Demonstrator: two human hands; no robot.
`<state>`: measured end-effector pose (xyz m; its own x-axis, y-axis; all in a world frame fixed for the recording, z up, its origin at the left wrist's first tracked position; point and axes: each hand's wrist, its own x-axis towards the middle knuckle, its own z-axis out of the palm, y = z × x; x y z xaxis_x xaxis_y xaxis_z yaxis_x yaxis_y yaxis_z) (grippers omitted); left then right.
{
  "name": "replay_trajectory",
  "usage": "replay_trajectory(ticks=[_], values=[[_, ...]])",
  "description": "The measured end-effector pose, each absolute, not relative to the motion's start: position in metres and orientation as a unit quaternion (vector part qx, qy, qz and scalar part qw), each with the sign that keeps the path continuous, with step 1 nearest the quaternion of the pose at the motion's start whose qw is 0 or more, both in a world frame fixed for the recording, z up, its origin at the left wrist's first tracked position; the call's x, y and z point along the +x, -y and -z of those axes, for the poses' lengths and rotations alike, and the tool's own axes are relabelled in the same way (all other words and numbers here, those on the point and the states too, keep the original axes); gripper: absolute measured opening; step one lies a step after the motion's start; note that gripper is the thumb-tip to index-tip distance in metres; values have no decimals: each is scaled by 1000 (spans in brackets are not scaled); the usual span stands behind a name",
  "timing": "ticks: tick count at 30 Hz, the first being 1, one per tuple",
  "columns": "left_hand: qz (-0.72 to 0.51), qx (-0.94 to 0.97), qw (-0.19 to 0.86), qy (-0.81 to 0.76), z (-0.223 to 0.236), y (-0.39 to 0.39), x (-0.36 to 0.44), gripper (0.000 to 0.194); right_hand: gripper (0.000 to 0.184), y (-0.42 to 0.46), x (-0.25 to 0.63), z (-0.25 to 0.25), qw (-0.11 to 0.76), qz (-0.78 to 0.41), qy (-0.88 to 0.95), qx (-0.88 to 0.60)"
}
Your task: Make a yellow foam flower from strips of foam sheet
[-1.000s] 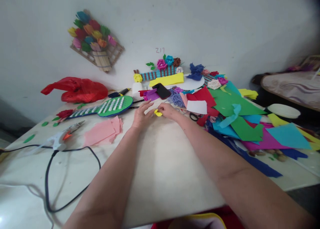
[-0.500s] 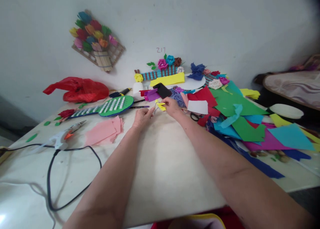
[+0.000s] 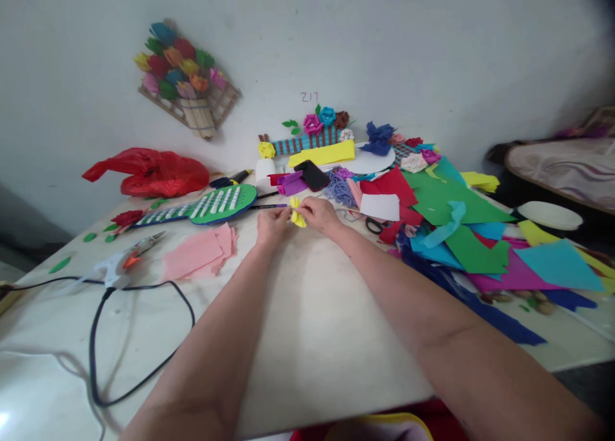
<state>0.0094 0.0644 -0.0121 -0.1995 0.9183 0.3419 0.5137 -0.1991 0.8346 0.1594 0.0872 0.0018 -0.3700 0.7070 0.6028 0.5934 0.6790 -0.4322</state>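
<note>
A small, ruffled yellow crepe paper piece (image 3: 298,219) is held up between my two hands over the middle of the table. My left hand (image 3: 273,225) is closed at its left side, thumb and fingertips pinched together. From the right, my right hand (image 3: 318,214) pinches the same piece, and its fingers partly cover it. Just beyond the hands lie a dark phone (image 3: 312,175), a purple paper roll (image 3: 291,183) and a tangle of grey-violet yarn (image 3: 340,188). A thin pencil (image 3: 269,206) rests behind my left hand.
Pink paper sheets (image 3: 199,254) and a glue gun (image 3: 118,268) with a looping black cord lie to the left. Behind them is a green guitar-shaped craft (image 3: 223,205). Coloured paper scraps (image 3: 475,242) cover the right side, with scissors (image 3: 373,225) at their edge.
Both hands have shifted slightly left. The yellow paper has turned and looks fuller and more ruffled. The strand of yarn seen hanging by it earlier no longer shows there.
</note>
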Motion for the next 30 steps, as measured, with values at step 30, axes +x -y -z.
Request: replay_trajectory(ticks=[30], values=[[-380,734,-178,-534,2,-51,19,42,10,-92,151,8,449,-231,732,-458]])
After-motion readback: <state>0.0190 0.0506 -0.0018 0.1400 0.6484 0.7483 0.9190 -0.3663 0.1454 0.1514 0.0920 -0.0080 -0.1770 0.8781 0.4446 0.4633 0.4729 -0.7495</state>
